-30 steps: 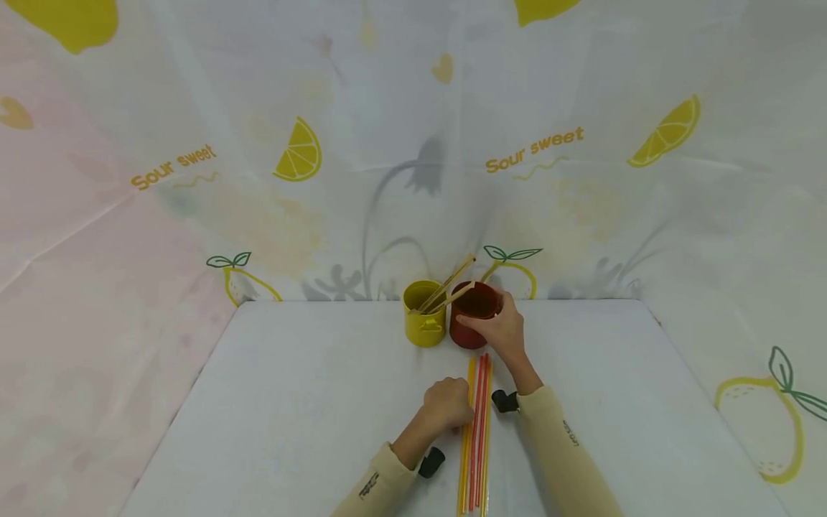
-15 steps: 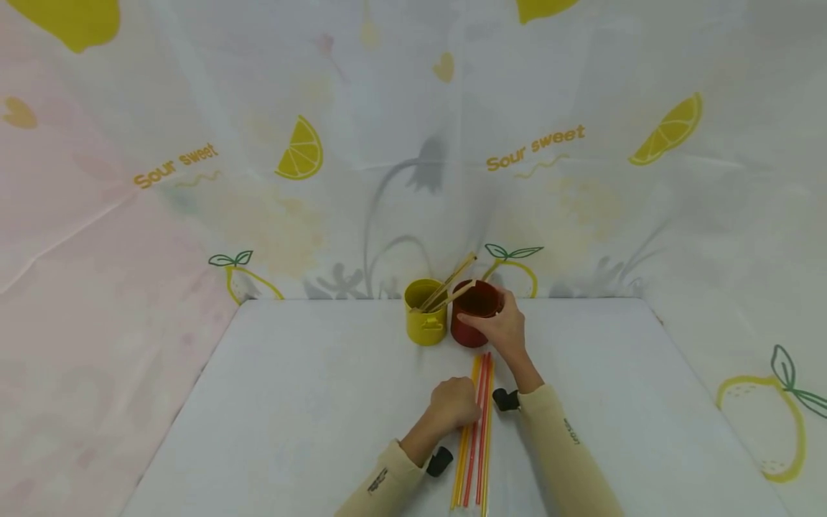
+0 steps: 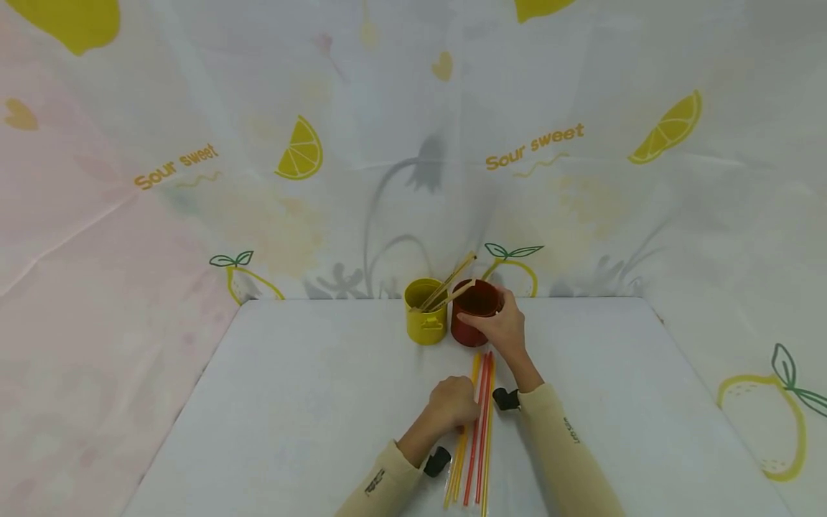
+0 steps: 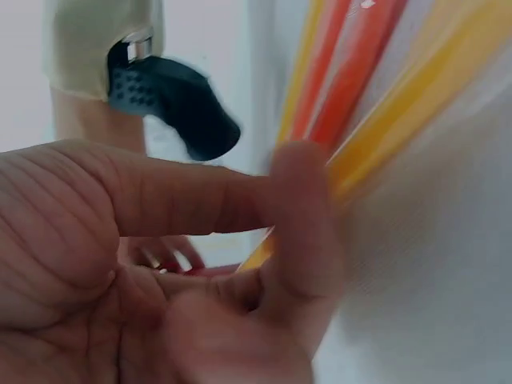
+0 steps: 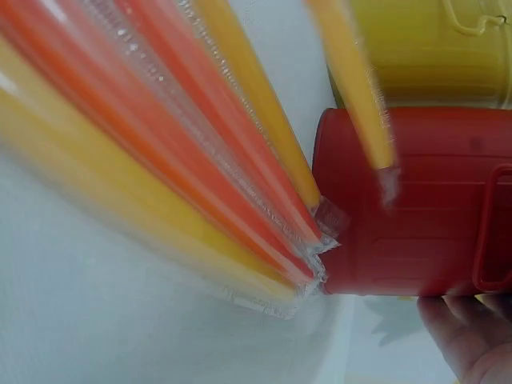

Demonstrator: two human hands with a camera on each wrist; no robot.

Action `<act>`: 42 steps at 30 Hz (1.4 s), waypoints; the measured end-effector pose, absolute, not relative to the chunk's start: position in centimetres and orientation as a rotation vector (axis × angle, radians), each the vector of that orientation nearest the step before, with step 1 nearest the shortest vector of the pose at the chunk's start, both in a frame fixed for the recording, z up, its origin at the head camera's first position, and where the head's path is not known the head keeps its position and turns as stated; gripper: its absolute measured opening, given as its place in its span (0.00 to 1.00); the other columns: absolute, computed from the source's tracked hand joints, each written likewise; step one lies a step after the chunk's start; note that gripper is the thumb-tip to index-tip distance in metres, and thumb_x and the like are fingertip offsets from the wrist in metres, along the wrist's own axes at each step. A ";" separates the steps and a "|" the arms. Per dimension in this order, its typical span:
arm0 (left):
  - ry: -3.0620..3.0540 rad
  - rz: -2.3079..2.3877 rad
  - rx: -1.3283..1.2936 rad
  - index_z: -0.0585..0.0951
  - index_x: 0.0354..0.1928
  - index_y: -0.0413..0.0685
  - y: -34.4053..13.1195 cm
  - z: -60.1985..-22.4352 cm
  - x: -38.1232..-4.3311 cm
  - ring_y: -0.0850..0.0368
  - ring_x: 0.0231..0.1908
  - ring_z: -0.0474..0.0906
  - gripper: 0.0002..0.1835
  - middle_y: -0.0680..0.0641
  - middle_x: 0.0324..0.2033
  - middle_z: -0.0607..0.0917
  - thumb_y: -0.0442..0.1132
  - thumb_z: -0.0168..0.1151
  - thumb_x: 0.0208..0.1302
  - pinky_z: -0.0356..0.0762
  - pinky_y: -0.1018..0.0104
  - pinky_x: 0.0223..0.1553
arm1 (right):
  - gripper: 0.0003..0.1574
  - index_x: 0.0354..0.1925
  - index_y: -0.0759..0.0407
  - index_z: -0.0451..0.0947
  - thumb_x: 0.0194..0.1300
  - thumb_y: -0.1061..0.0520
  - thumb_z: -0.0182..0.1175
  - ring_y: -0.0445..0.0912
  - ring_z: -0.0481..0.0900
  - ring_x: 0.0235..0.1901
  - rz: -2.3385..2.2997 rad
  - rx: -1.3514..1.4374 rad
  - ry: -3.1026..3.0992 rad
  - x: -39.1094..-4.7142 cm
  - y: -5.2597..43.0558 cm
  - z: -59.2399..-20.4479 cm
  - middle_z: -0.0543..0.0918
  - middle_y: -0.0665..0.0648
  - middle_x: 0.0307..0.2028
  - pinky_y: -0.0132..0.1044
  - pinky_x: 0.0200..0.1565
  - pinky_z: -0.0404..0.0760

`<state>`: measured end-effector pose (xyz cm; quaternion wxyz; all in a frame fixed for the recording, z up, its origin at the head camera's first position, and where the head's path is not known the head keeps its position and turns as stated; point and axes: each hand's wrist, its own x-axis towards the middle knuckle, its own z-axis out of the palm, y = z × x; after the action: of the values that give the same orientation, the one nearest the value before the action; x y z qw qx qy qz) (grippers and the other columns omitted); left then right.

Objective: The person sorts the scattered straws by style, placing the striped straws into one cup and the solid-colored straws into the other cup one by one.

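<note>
In the head view, my right hand [image 3: 506, 329] grips the red cup [image 3: 466, 334] at the back of the table, thumb at the near side of its rim. My left hand [image 3: 455, 402] is over the left side of several film-wrapped straws [image 3: 472, 459], red and yellow, lying in front of the cup. Thumb and forefinger pinch a yellow straw [image 4: 416, 80], seen close in the left wrist view. One yellow straw [image 5: 352, 72] stands apart from the bunch in the right wrist view, its wrapped end overlapping the red cup. My palm hides part of the straws.
A yellow cup [image 3: 423, 332] stands just left of the red one, with thin wooden sticks [image 3: 454, 278] leaning out to the right over the red cup. A lemon-print cloth [image 3: 362, 237] hangs behind the white tabletop [image 3: 310, 402].
My left hand has shifted slightly right. The straws' near ends have fanned out to the left, with the yellow ones apart from the red. The right hand stays at the red cup.
</note>
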<state>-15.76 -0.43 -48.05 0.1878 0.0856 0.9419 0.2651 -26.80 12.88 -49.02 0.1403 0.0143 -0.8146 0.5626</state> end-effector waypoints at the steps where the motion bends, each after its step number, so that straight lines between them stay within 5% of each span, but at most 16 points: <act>1: 2.651 0.735 0.245 0.73 0.17 0.45 -0.5 -47.8 -15.8 0.61 0.07 0.70 0.15 0.48 0.12 0.75 0.33 0.65 0.58 0.61 0.72 0.10 | 0.58 0.65 0.59 0.64 0.43 0.41 0.81 0.53 0.74 0.57 1.622 0.041 -2.353 -26.8 12.9 -49.0 0.76 0.59 0.58 0.51 0.56 0.75; 11: 2.731 0.717 0.333 0.74 0.21 0.45 -1.6 -44.9 -15.5 0.61 0.07 0.72 0.11 0.52 0.06 0.74 0.29 0.64 0.56 0.64 0.69 0.14 | 0.60 0.67 0.59 0.64 0.42 0.42 0.81 0.52 0.74 0.57 1.618 0.032 -2.360 -26.7 12.8 -49.0 0.76 0.59 0.59 0.50 0.56 0.75; 17: 2.823 0.635 0.400 0.75 0.22 0.45 -2.0 -43.4 -15.4 0.58 0.14 0.68 0.08 0.52 0.14 0.73 0.28 0.64 0.53 0.64 0.67 0.16 | 0.59 0.66 0.59 0.65 0.42 0.42 0.81 0.53 0.75 0.56 1.608 0.030 -2.353 -26.7 12.8 -48.9 0.77 0.59 0.57 0.50 0.56 0.75; 24: 2.859 0.362 0.305 0.74 0.17 0.47 -1.2 -45.3 -15.5 0.57 0.18 0.66 0.14 0.52 0.16 0.72 0.36 0.69 0.54 0.66 0.64 0.17 | 0.59 0.66 0.59 0.64 0.42 0.40 0.81 0.53 0.75 0.56 1.614 0.021 -2.362 -26.7 12.8 -48.9 0.77 0.59 0.58 0.50 0.56 0.75; 42: 2.818 0.335 0.311 0.75 0.17 0.46 -0.9 -47.6 -16.1 0.57 0.18 0.69 0.12 0.51 0.16 0.73 0.32 0.67 0.52 0.66 0.63 0.16 | 0.59 0.66 0.59 0.64 0.42 0.41 0.81 0.53 0.75 0.56 1.612 0.012 -2.366 -26.8 12.9 -49.0 0.77 0.59 0.58 0.51 0.55 0.75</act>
<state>-16.07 -0.94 -47.63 0.1428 0.1078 0.9770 0.1160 -26.79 12.88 -48.98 0.1390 0.0042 -0.8184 0.5576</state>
